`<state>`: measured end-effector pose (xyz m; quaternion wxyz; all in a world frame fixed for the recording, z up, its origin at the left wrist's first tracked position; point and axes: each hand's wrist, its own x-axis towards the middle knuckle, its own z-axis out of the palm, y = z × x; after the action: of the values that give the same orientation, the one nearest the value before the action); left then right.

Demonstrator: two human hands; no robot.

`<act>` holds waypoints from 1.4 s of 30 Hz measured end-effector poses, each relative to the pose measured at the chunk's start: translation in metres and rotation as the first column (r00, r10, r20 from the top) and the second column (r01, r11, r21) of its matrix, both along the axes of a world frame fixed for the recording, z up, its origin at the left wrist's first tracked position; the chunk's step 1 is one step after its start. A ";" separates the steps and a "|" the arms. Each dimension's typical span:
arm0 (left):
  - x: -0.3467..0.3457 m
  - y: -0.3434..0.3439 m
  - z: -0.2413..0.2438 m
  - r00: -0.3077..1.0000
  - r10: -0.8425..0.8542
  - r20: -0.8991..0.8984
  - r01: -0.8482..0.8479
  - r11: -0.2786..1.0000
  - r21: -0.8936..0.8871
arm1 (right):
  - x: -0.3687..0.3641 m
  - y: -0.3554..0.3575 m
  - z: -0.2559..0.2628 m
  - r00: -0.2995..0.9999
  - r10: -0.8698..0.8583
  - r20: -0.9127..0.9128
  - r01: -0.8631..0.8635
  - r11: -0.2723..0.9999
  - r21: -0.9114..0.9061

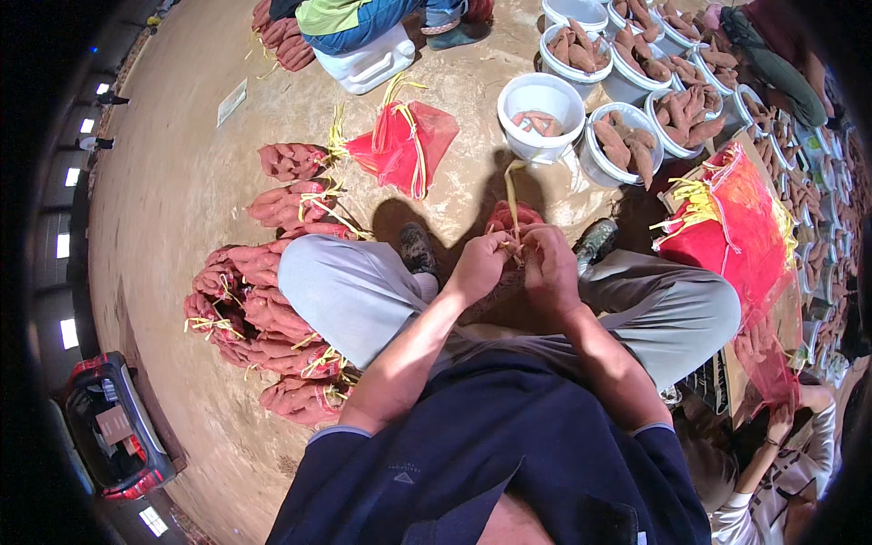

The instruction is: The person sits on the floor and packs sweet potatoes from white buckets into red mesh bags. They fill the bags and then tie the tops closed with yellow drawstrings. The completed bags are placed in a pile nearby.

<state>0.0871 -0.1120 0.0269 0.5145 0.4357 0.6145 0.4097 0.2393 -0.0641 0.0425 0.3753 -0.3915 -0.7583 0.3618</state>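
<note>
Between my knees stands a red mesh bag of sweet potatoes (505, 216), partly hidden by my hands. My left hand (482, 262) pinches a yellow tie strap (512, 197) at the neck of the bag. Close beside it, my right hand (548, 262) has its fingers closed on the same strap and the gathered mesh. One end of the strap sticks out forward, away from me. The exact shape of the strap between the fingertips is hidden.
Filled red mesh bags (272, 306) lie piled at my left. Empty mesh bags (409, 143) lie ahead, more (729, 225) at right. A white bucket (541, 116) holds few sweet potatoes; others are full. Co-workers sit ahead and at right. A vehicle (116, 429) stands open, lower left.
</note>
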 end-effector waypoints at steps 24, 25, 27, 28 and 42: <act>-0.029 0.031 -0.053 0.657 0.754 0.023 -0.750 0.656 -0.084 | 0.012 -0.020 0.003 0.972 0.187 0.140 -0.191 0.982 0.015; -0.027 0.037 -0.060 0.607 0.788 0.105 -0.787 0.614 -0.057 | 0.012 -0.022 0.003 0.965 0.224 0.137 -0.228 0.974 0.010; -0.033 0.040 -0.071 0.695 0.698 -0.173 -0.713 0.699 -0.044 | 0.008 -0.022 0.003 0.950 0.231 0.209 -0.248 0.967 0.058; -0.037 0.041 -0.077 0.726 0.674 -0.136 -0.683 0.730 -0.032 | 0.007 -0.024 0.001 0.943 0.243 0.228 -0.263 0.963 0.061; -0.003 0.039 -0.041 0.972 0.236 -0.006 -0.236 0.971 0.033 | 0.029 0.048 -0.076 0.800 -0.380 -0.463 -0.360 0.314 -0.879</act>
<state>0.0839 -0.0729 -0.0138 0.4520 0.3697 0.6579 0.4756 0.2682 -0.0158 -0.0333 0.2927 -0.4030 -0.2329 0.8353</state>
